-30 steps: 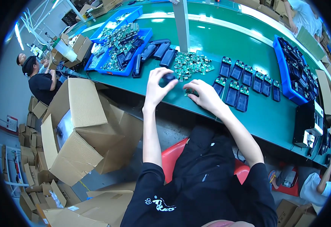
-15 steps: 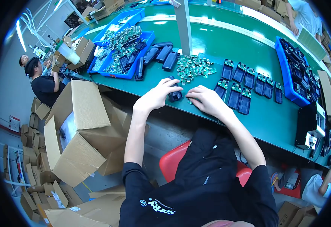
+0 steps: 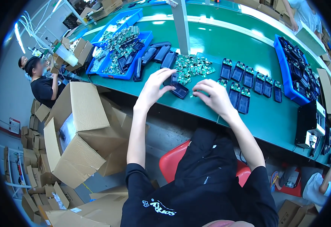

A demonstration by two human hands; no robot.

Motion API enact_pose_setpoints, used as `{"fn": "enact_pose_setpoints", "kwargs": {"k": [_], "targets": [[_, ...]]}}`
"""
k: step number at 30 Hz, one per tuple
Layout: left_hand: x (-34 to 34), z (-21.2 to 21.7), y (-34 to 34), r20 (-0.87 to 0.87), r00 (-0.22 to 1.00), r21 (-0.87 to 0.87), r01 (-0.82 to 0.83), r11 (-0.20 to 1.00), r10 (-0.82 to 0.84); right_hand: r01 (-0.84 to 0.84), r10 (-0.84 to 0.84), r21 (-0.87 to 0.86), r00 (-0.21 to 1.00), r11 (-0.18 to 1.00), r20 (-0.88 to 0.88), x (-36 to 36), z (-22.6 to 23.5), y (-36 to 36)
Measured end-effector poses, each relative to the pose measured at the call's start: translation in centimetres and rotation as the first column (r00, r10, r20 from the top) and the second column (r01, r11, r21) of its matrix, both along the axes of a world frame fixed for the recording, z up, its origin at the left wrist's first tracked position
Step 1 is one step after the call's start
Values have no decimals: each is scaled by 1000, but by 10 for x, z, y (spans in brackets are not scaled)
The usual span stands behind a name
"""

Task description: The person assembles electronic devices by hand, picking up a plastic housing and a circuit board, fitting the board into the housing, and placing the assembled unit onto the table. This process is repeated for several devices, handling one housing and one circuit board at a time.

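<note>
My left hand (image 3: 154, 87) is closed on a dark plastic housing (image 3: 180, 91) at the front of the green bench, its hollow inside now facing up. The fingers partly cover the far end of this housing. Just to the right, my right hand (image 3: 214, 96) pinches a small green circuit board (image 3: 192, 95), mostly hidden by the fingertips. Beyond both hands lies a loose pile of small green circuit boards (image 3: 194, 68). Several dark housing halves (image 3: 248, 78), each with a green board at its far end, lie in rows to the right; my right hand covers part of the nearest ones.
Blue bins (image 3: 120, 75) of boards stand at the left, beside closed dark housings (image 3: 168, 60). Another blue bin (image 3: 282, 70) of dark parts and a black machine (image 3: 308, 123) stand right. A metal post (image 3: 182, 32) rises behind the pile. An open carton (image 3: 89, 113) sits left; co-workers are nearby.
The housing in my left hand has turned and opened out, so its hollow side shows. My right hand has shifted slightly right and lifted, and the small board shows at its fingertips.
</note>
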State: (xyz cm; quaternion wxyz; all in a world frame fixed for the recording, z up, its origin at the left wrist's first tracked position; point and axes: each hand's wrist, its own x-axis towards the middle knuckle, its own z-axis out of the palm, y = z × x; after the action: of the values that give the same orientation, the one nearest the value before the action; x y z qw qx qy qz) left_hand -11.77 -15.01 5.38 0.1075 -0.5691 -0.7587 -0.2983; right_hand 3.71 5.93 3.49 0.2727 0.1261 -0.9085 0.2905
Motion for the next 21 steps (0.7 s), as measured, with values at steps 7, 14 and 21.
{"fn": "enact_pose_setpoints", "kwargs": {"k": [7,14,21], "targets": [[89,-25,30,758,278,634,-102,766,-590,-7,-60,-308,976,951,-208,34,55,-3],[159,-7,52,708,-94,689,-124,714,-700,52,-83,-139,970,989,-227,65,66,0],[177,-7,55,769,-15,636,-82,768,-639,92,-93,-17,950,996,-300,78,74,-1]]}}
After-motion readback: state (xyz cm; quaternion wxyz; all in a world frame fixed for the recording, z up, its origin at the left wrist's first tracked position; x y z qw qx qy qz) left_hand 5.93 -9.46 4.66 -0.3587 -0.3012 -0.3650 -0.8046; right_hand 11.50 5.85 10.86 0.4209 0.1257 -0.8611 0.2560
